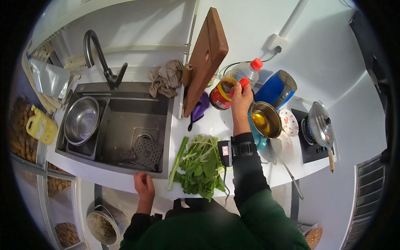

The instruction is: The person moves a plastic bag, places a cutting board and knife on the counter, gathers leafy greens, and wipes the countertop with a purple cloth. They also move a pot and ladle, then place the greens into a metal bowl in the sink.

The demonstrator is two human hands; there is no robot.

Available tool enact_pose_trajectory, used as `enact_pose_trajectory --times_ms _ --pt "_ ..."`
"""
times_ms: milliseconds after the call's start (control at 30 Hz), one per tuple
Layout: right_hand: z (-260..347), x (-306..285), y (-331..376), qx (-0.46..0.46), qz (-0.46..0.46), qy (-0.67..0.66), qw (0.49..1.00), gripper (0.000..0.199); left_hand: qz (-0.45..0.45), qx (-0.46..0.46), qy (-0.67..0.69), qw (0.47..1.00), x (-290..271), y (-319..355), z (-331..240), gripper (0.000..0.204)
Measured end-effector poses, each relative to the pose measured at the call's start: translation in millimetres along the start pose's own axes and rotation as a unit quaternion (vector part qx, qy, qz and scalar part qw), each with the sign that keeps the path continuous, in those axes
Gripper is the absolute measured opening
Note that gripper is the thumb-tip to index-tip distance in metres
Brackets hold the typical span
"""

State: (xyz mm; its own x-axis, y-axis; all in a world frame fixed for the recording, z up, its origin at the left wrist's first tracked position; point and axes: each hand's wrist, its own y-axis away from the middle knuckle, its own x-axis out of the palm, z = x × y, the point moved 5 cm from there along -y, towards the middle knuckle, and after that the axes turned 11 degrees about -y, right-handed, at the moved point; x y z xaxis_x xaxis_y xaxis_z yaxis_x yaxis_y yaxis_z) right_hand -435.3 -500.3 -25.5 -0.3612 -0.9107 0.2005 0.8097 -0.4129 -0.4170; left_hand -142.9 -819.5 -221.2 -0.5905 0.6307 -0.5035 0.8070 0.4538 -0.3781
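Note:
My right hand (242, 101) reaches across the counter, closed around the red top of a bottle of dark sauce (220, 96) with a red and yellow label. The bottle stands at the back, and the fingers partly hide its cap. By the front edge of the sink, my left hand (144, 186) is loosely curled with nothing visible in it. Leafy greens (202, 166) and a green stalk (178, 162) lie on the counter between my arms. Just right of my right wrist, a pot (273, 125) contains yellow liquid.
A sink (133, 125) with a steel bowl (82, 120) is at left. A wooden cutting board (207, 58) leans upright behind the greens. Farther right are a blue kettle (276, 89), a ladle (293, 181) and a lidded pan (321, 125) on a stove. A bucket (104, 227) stands below.

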Motion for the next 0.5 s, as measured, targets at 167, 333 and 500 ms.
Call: enact_pose_trajectory --times_ms 167,333,500 --pt "-80 2 -44 -0.008 -0.021 0.072 0.997 0.020 -0.007 0.004 -0.026 1.000 0 -4 -7 0.013" --pt "-124 5 -70 0.034 -0.040 0.107 0.993 0.019 0.006 -0.013 -0.037 0.999 2 -4 -4 0.015" --pt "-149 18 -99 -0.078 0.002 0.212 0.974 0.017 0.002 -0.040 -0.030 0.999 4 -3 -2 0.017"
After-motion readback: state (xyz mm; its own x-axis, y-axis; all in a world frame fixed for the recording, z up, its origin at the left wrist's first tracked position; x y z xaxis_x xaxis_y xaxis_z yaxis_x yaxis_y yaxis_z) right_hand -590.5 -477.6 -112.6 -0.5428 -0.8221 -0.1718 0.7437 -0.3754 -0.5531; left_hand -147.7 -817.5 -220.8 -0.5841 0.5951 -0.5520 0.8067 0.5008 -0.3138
